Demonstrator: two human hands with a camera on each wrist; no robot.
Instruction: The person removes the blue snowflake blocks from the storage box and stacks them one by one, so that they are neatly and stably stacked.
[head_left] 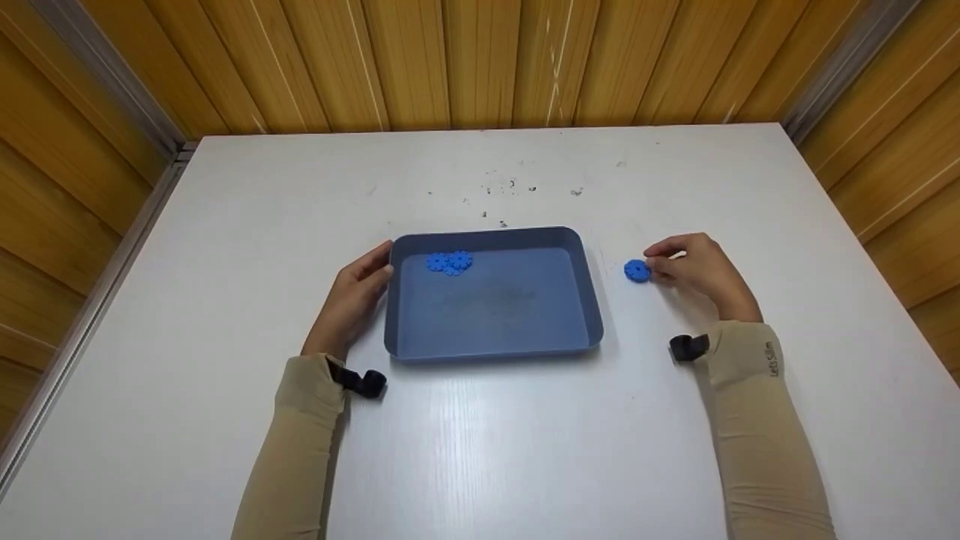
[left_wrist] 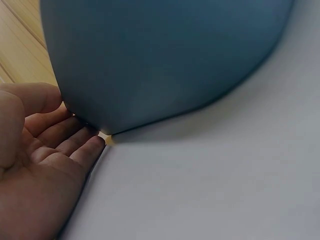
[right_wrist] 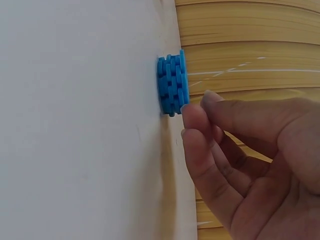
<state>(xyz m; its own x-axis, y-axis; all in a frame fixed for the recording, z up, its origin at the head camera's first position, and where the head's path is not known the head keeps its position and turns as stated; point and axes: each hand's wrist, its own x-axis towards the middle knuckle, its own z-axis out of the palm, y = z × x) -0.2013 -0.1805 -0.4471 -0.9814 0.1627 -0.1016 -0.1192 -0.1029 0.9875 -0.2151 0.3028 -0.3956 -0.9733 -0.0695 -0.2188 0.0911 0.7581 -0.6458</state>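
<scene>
A shallow blue-grey tray (head_left: pixel 495 352) lies on the white table. Against its left wall rests my left hand (head_left: pixel 352 289), thumb and fingertips touching the outside near the far corner. The left wrist view shows that hand (left_wrist: pixel 47 145) with loosely bent fingers at the tray's side (left_wrist: pixel 165 60). Inside the tray, several blue notched discs (head_left: pixel 459 260) overlap at the far left. Right of the tray stands a stack of blue notched discs (right_wrist: pixel 171 85). Thumb and index finger of my right hand (head_left: pixel 694 270) pinch the near edge of its top disc (right_wrist: pixel 183 75).
The white table (head_left: pixel 525 435) has dark scuff marks (head_left: pixel 512 184) beyond the tray. Yellow wood-look panels (head_left: pixel 480 67) line the back and both sides. A metal rail (head_left: pixel 82 315) follows the left edge. Black wrist cameras (head_left: pixel 371 384) sit on both cuffs.
</scene>
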